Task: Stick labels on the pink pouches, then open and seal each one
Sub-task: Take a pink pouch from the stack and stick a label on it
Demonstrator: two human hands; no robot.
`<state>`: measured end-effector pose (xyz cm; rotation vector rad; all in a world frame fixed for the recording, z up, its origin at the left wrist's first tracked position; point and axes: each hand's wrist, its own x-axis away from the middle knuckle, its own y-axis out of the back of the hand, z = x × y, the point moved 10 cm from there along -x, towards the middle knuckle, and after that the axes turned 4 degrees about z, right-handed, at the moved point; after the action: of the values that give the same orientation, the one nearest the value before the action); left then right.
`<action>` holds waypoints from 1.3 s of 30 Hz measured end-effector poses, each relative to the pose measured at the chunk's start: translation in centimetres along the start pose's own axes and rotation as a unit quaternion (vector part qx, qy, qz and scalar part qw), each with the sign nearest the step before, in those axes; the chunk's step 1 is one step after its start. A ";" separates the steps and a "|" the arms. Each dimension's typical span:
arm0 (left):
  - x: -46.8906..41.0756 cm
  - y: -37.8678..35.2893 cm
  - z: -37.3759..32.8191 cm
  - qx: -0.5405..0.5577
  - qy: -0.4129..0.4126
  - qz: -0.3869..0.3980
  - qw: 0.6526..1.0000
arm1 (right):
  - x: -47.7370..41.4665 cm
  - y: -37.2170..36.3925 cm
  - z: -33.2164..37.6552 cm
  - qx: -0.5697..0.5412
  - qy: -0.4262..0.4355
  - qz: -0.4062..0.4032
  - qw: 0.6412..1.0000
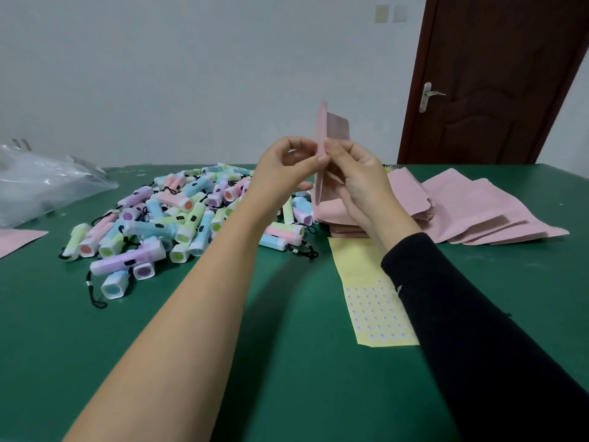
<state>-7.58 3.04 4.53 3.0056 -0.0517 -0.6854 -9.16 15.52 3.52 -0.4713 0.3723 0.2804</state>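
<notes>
From the camera on my head, I look down at both my hands. My left hand (283,169) and my right hand (355,175) are up above the green counter (287,362), close together. Between them is one pink pouch (321,132). It stands up tall with its thin edge toward me. The fingers (315,160) of my left hand pinch it on its left side. The curled fingers of my right hand hold it on its right side. The top of the pouch is blurry, so I cannot tell if it is open.

Under my right hand, a stack of pouches (334,215) lies flat on the counter. More pink pouches (478,208) fan out to the right of it. A yellow sheet (360,266) lies nearer to me, partly under my right arm. It has rows of little labels (376,314) on its near end. My right arm has a black sleeve (478,339). My left arm is bare.

To the left is a big heap of little flashlights (178,215) in pink, blue, green and purple, with black strings. Farther left lies a clear plastic bag (41,183). Behind the counter is a brown door (497,74).
</notes>
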 end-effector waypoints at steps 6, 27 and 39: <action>-0.7 -0.2 2.5 0.070 0.020 0.006 0.997 | -0.9 0.5 -1.2 0.013 -0.025 0.030 0.999; 1.1 1.4 4.2 0.034 0.001 -0.004 0.999 | -0.2 0.2 -4.3 -0.036 -0.092 0.040 0.994; 1.7 0.7 2.2 0.035 -0.027 -0.028 0.999 | 0.6 0.1 -2.5 -0.008 -0.040 0.020 0.999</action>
<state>-6.99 2.19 1.85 3.0652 0.0061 -0.7850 -9.39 14.50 1.22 -0.4674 0.3026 0.3407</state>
